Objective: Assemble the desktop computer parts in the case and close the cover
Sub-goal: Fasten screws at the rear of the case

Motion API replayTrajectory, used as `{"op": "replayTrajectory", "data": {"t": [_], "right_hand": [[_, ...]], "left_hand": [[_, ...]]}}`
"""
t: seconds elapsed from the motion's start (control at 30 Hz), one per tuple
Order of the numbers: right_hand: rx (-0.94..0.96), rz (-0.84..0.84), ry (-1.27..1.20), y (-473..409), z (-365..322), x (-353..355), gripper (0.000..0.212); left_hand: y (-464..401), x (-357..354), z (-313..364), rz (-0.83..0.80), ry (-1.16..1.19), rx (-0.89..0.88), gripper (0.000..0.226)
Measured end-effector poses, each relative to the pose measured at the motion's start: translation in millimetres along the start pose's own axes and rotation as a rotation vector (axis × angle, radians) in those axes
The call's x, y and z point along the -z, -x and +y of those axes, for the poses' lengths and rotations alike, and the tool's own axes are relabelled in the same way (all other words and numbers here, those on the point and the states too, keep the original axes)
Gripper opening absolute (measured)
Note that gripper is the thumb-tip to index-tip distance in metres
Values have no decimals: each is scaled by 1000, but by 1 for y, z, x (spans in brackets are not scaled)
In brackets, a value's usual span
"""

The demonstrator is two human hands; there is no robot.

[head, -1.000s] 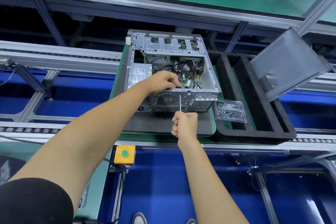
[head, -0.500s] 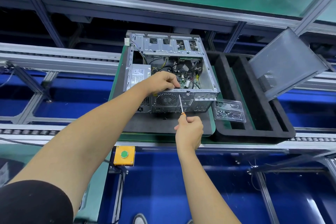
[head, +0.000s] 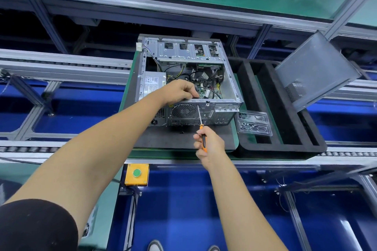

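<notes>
An open metal computer case [head: 230, 79] lies on its side on a dark pad, with the motherboard and cables showing inside and the rear panel facing me. My left hand [head: 180, 90] curls over the case's near top edge, above the rear fan grille [head: 183, 110]; what its fingertips hold is hidden. My right hand [head: 208, 144] grips an orange-handled screwdriver [head: 201, 120], whose tip sits at a hole near the top of the rear panel. The grey side cover [head: 314, 71] leans tilted at the right.
A black foam tray [head: 285, 144] with long slots sits right of the case. A clear plastic blister tray [head: 255, 123] holding small parts rests on its near-left corner. A yellow box with a green button [head: 137, 174] hangs below the conveyor rail. Blue bins lie underneath.
My right hand has dropped slightly and shifted right, with the screwdriver now slanted and its orange handle showing. My left hand stays on the case edge.
</notes>
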State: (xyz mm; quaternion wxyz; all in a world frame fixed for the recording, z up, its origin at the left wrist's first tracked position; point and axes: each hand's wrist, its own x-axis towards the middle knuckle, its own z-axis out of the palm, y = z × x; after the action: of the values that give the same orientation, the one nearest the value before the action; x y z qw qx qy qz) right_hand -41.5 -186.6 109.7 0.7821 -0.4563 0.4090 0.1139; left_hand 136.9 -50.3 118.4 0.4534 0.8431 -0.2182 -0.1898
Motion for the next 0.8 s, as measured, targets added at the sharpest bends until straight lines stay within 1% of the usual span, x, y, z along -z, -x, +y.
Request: {"op": "replayTrajectory", "data": {"t": [0.1, 0.13, 0.2, 0.23, 0.27, 0.3, 0.33, 0.37, 0.4, 0.43, 0.47, 0.5, 0.53, 0.57, 0.67, 0.73, 0.77, 0.8], "right_hand": [[368, 326, 368, 6, 13, -11, 16], [464, 415, 484, 6, 17, -13, 15], [603, 504, 714, 1, 25, -16, 22], [656, 517, 824, -1, 27, -16, 24], [681, 494, 866, -2, 28, -16, 22], [649, 441, 816, -5, 26, -13, 20], [533, 347, 621, -10, 21, -9, 19], [346, 212, 332, -12, 14, -9, 19], [99, 30, -23, -10, 6, -9, 21], [-103, -98, -263, -8, 0, -6, 23], [-183, -139, -345, -8, -4, -5, 23], [-172, -121, -311, -5, -4, -7, 21], [-105, -74, -206, -3, -2, -10, 17], [11, 2, -50, -1, 1, -12, 14], [402, 283, 479, 3, 18, -16, 17], [588, 454, 787, 1, 24, -15, 14], [649, 500, 861, 0, 25, -14, 16], [686, 505, 887, -1, 24, -14, 18]], "left_hand": [[1, 0, 2, -5, 6, -2, 27], [1, 0, 2, -4, 10, 0, 27], [0, 0, 1, 2, 11, -2, 25], [-1, 0, 0, 4, 6, -3, 24], [-1, 0, -2, 7, 0, -2, 23], [-2, 0, -3, 9, -4, -1, 23], [-3, 0, -5, 9, -4, -1, 22], [-4, -1, -6, 9, -4, -3, 22], [-4, -1, -6, 8, -4, -8, 22], [-4, -1, -5, 6, -2, -12, 22], [-4, -1, -5, 4, 1, -16, 22], [-4, -1, -5, 3, 4, -16, 21], [-4, -1, -4, 3, 5, -14, 21], [-4, -1, -4, 4, 3, -15, 21], [-3, 0, -3, 10, -3, -16, 21], [-2, 0, -3, 5, -3, -12, 21], [-2, 0, -2, 1, -6, -13, 22], [-2, 0, -2, 0, -7, -12, 22]]}}
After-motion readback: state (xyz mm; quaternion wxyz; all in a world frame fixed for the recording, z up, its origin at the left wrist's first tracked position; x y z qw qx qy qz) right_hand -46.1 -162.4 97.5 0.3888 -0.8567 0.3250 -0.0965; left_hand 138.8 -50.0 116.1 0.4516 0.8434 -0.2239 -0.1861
